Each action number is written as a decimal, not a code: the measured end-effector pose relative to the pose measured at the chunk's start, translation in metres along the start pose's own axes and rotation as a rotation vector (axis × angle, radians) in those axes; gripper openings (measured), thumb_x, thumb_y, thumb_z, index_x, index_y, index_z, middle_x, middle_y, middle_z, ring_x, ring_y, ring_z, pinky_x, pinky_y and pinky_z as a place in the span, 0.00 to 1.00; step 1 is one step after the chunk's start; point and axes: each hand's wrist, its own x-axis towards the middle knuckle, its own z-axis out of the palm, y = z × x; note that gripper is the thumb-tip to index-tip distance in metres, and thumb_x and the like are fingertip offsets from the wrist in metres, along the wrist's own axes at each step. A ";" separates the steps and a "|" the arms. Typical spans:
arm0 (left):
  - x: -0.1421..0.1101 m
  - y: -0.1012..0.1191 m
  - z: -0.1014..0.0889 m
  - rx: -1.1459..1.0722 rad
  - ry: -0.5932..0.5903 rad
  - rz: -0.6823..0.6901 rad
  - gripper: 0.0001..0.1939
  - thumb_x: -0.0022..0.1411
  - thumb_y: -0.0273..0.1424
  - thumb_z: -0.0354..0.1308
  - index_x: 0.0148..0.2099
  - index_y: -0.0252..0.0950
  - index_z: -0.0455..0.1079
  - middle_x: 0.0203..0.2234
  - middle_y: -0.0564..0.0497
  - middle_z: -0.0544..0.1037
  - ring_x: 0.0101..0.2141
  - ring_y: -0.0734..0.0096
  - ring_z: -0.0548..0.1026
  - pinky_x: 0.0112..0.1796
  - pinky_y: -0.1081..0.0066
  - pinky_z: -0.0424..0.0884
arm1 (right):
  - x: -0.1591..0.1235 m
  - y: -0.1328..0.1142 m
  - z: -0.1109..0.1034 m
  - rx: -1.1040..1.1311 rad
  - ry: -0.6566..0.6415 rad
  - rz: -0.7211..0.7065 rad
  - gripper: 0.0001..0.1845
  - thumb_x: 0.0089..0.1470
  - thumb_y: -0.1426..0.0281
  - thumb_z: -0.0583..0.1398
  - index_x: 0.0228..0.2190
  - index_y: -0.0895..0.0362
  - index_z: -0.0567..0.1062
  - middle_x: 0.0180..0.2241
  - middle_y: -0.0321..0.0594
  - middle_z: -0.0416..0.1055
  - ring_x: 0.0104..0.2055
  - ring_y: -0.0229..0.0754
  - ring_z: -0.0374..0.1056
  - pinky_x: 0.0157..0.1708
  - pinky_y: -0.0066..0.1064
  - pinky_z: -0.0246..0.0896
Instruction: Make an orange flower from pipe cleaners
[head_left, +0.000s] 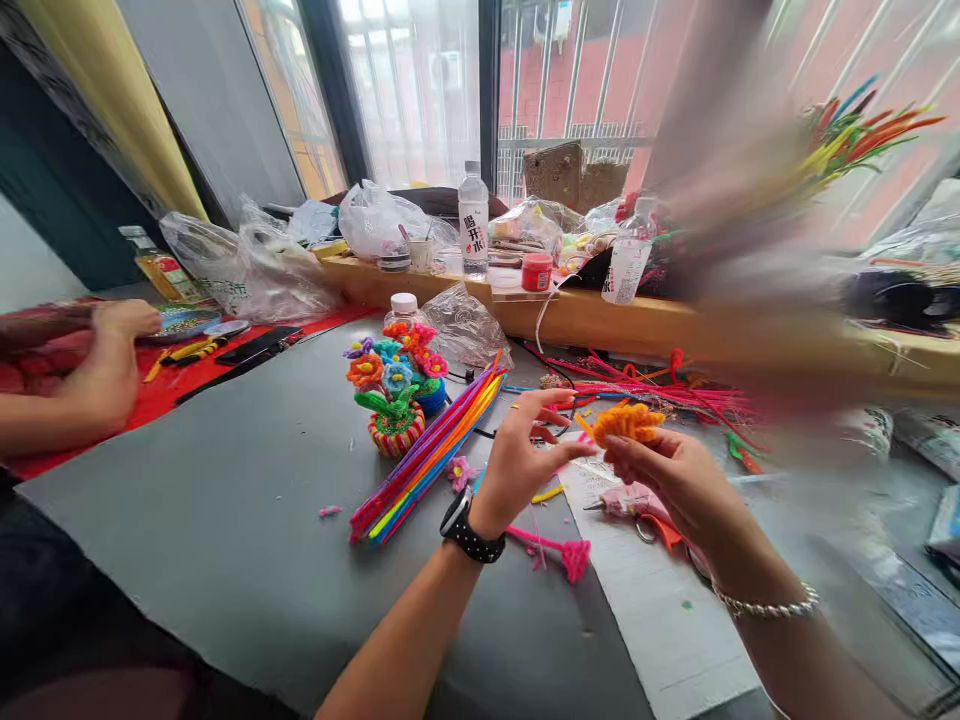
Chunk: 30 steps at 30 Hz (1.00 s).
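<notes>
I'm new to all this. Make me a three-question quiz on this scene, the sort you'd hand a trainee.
1. What does the right hand hold? A) a spoon; B) an orange piece; C) nothing.
2. True or false: the left hand has a watch at its wrist.
3. Fill the gap: as seen here, the red jar stands between two ____.

Key:
1. B
2. True
3. bottles
</notes>
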 end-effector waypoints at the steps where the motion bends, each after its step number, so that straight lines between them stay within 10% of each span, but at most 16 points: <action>1: 0.001 -0.002 0.000 -0.044 -0.008 -0.105 0.21 0.44 0.37 0.63 0.40 0.34 0.66 0.37 0.48 0.72 0.33 0.74 0.71 0.31 0.76 0.66 | 0.000 0.001 -0.001 0.017 0.008 -0.002 0.14 0.35 0.62 0.66 0.24 0.60 0.75 0.19 0.35 0.68 0.22 0.31 0.60 0.24 0.25 0.53; 7: 0.001 -0.010 0.007 -0.354 -0.167 -0.491 0.19 0.50 0.44 0.56 0.30 0.29 0.69 0.23 0.48 0.74 0.24 0.77 0.71 0.27 0.77 0.67 | 0.002 0.008 -0.003 0.070 -0.056 -0.019 0.12 0.36 0.64 0.66 0.21 0.60 0.74 0.17 0.33 0.66 0.20 0.30 0.59 0.22 0.24 0.53; 23: -0.005 -0.009 0.014 -0.311 0.009 -0.298 0.08 0.45 0.32 0.62 0.27 0.31 0.71 0.21 0.51 0.75 0.25 0.73 0.73 0.30 0.73 0.69 | 0.005 0.014 -0.002 -0.002 -0.032 0.045 0.14 0.35 0.63 0.66 0.23 0.62 0.75 0.18 0.36 0.68 0.20 0.31 0.60 0.22 0.25 0.56; 30: -0.007 -0.004 0.014 -0.288 -0.091 -0.295 0.13 0.50 0.37 0.58 0.29 0.30 0.73 0.25 0.47 0.77 0.29 0.68 0.75 0.36 0.69 0.70 | 0.003 0.011 -0.006 -0.038 0.007 0.044 0.14 0.36 0.63 0.65 0.23 0.62 0.74 0.19 0.36 0.68 0.21 0.32 0.61 0.23 0.24 0.56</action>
